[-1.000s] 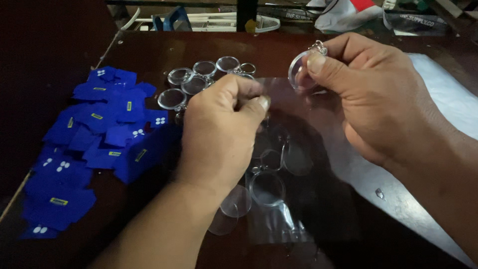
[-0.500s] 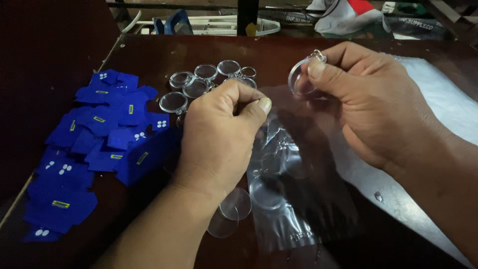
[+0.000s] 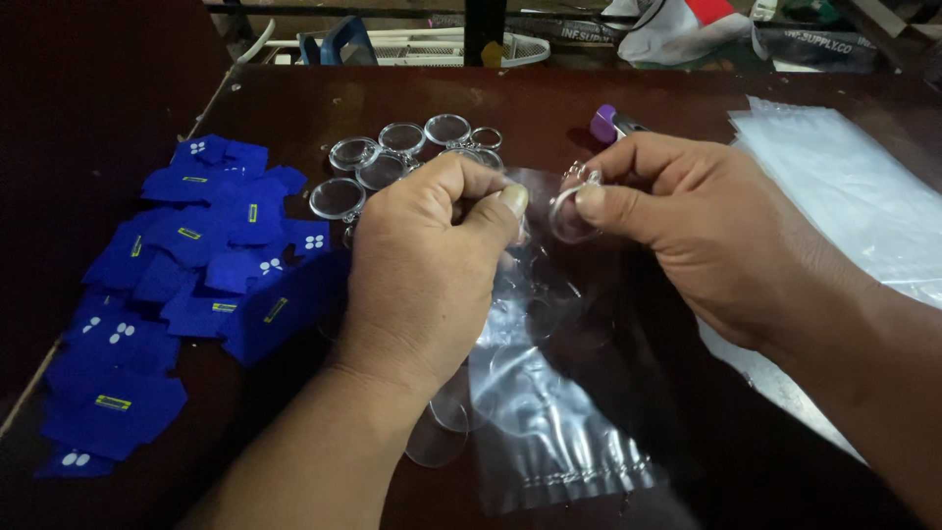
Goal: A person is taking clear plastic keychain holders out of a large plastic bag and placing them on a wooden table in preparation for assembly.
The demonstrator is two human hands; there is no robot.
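My left hand [image 3: 427, 270] pinches the top edge of a clear plastic bag [image 3: 554, 422] that hangs down onto the dark table; round clear pieces show through it. My right hand [image 3: 692, 231] holds a round clear keychain case [image 3: 569, 211] with a small metal ring, right at the bag's mouth beside my left thumb. Several more clear round cases [image 3: 392, 162] lie on the table behind my left hand.
A heap of blue cut cloth shapes [image 3: 182, 294] with small yellow and white marks covers the left of the dark wooden table [image 3: 549, 98]. A stack of clear plastic bags [image 3: 854, 186] lies at the right. A purple-capped object [image 3: 608, 123] sits behind my right hand.
My right hand has brought the clear case down and left to the bag's mouth. My left hand has lifted the bag's edge slightly.
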